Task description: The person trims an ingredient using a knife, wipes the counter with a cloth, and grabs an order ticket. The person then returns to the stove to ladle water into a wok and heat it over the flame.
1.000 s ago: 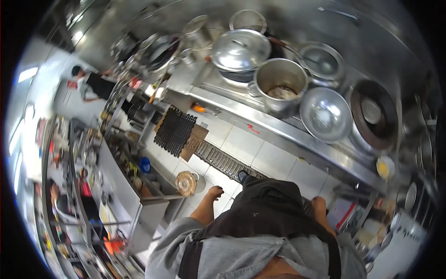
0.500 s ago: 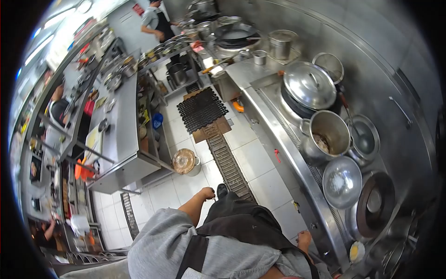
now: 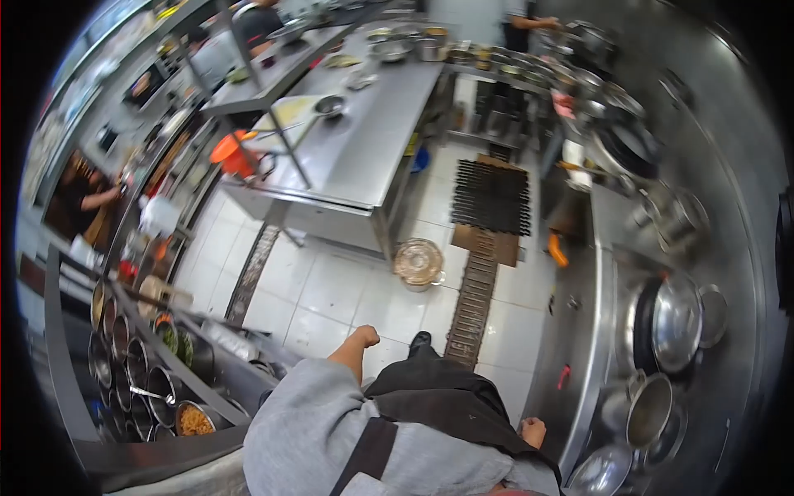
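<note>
My left hand (image 3: 366,336) hangs in front of my body over the white floor tiles, its fingers curled closed, with nothing visible in it. Nearest to it is a lidded metal pot (image 3: 418,263) standing on the floor, its lid brownish. My right hand (image 3: 533,431) is low at my right side by the steel stove counter's front (image 3: 589,364). Its fingers are curled in too, and no object shows in them. A dark apron (image 3: 463,422) covers my front, and one black shoe (image 3: 421,340) shows ahead.
A steel worktable (image 3: 364,157) stands ahead left, with an orange container (image 3: 234,155) at its corner. A floor drain grate (image 3: 473,302) leads to a black rubber mat (image 3: 491,197). Pots, including a large lidded one (image 3: 676,322), line the right counter. Food containers (image 3: 196,420) sit left. Co-workers stand farther off.
My view has swung left, so the worktable and floor pot sit farther right and the food containers at left have come into sight. Both hands stay curled at my sides.
</note>
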Demonstrator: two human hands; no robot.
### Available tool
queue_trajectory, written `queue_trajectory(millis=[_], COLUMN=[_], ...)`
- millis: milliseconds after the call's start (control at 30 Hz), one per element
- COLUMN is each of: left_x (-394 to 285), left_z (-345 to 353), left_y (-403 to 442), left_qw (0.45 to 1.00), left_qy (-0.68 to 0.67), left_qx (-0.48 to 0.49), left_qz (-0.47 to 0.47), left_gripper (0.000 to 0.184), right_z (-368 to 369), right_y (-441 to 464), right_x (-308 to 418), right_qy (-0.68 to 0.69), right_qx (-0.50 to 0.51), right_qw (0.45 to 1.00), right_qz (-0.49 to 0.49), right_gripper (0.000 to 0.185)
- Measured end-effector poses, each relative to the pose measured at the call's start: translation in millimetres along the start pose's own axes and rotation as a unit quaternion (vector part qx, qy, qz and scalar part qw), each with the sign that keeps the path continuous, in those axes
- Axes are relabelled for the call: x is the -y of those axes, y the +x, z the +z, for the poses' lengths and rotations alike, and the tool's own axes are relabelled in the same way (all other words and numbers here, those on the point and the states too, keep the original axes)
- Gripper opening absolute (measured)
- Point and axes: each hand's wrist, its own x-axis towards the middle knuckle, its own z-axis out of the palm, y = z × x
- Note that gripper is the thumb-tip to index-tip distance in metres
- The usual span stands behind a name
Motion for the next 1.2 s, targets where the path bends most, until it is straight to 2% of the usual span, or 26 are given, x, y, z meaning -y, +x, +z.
queue_trajectory(millis=[33, 100, 200, 267, 333, 367, 467, 500, 567, 600, 700, 767, 833, 867, 933, 1033, 1100, 1133, 1167, 1200], left_x=[11.2, 17.3, 47.0, 68.1, 76.5, 80.2, 82.0, 85.8, 79.6, 82.6, 68.2, 68.7, 65.2, 67.2, 73.1, 66.4, 54.3, 51.1, 49.6, 48.3], left_z=[-5.7, -24.3, -38.1, -34.7, -36.0, -36.5, -26.6, -17.5, -4.5, 3.2, 31.6, 34.2, 16.1, 5.8, -15.5, -54.0, -72.6, -75.0, -75.1, -72.8], left_y=[-14.1, -39.8, -53.2, -57.7, -62.9, -67.1, -84.5, -82.6, -85.0, -79.5, -74.4, -66.9, -65.0, -60.8, -51.5, -53.8, -60.4, -59.2, -61.2, -65.3], left_qw=[1.000, 0.974, 0.972, 0.964, 0.918, 0.912, 0.900, 0.905, 0.912, 0.949, 0.913, 0.894, 0.918, 0.918, 0.973, 0.954, 0.939, 0.913, 0.883, 0.883], left_qy=[-0.017, -0.169, -0.171, -0.194, -0.301, -0.314, -0.336, -0.345, -0.331, -0.255, -0.324, -0.355, -0.312, -0.312, -0.176, -0.235, -0.278, -0.334, -0.387, -0.387], left_qx=[-0.003, -0.033, -0.065, -0.097, -0.184, -0.181, -0.157, -0.118, -0.044, 0.032, 0.040, 0.041, 0.034, 0.033, 0.036, -0.058, -0.080, -0.130, -0.180, -0.179], left_qz=[-0.017, -0.149, -0.145, -0.152, -0.179, -0.192, -0.230, -0.222, -0.240, -0.182, -0.245, -0.271, -0.242, -0.241, -0.145, -0.178, -0.188, -0.192, -0.195, -0.198], left_gripper=[0.029, 0.029, 0.029, 0.029, 0.032, 0.036, 0.029, 0.029, 0.033, 0.038, 0.042, 0.044, 0.040, 0.040, 0.035, 0.031, 0.031, 0.031, 0.031, 0.031], right_z=[10.1, 30.9, 66.6, 81.4, 81.6, 104.1, 124.8, 121.8, 109.1, 111.7, 110.0, 104.0, 89.7, 82.4, 78.2, 81.1, 81.6, 81.7, 81.6, 81.4], right_y=[16.1, 52.4, 90.3, 88.8, 74.8, 99.0, 120.1, 118.5, 110.6, 117.9, 142.8, 145.5, 134.8, 126.5, 127.2, 138.3, 137.2, 134.4, 131.8, 127.5], right_x=[16.8, 50.7, 101.4, 146.4, 194.9, 180.5, 200.9, 215.7, 250.1, 252.9, 246.8, 246.9, 252.1, 256.5, 255.9, 235.8, 236.0, 242.0, 249.7, 256.2], right_qy=[-0.008, 0.031, -0.021, -0.058, -0.117, -0.135, -0.137, -0.136, -0.120, -0.116, -0.111, -0.115, -0.120, -0.129, -0.138, -0.184, -0.219, -0.219, -0.217, -0.214], right_qx=[0.015, 0.041, 0.111, 0.138, 0.162, 0.139, 0.145, 0.148, 0.179, 0.178, 0.165, 0.161, 0.155, 0.166, 0.178, 0.191, 0.197, 0.200, 0.208, 0.215], right_qw=[1.000, 0.998, 0.991, 0.980, 0.946, 0.924, 0.892, 0.888, 0.918, 0.917, 0.938, 0.937, 0.937, 0.943, 0.947, 0.927, 0.906, 0.905, 0.916, 0.925], right_qz=[-0.017, -0.023, -0.065, -0.129, -0.257, -0.330, -0.406, -0.413, -0.334, -0.337, -0.285, -0.288, -0.288, -0.257, -0.228, -0.266, -0.304, -0.304, -0.268, -0.230], right_gripper=[0.007, 0.010, 0.013, 0.015, 0.015, 0.015, 0.014, 0.014, 0.013, 0.013, 0.013, 0.012, 0.012, 0.012, 0.012, 0.012, 0.013, 0.013, 0.013, 0.014])
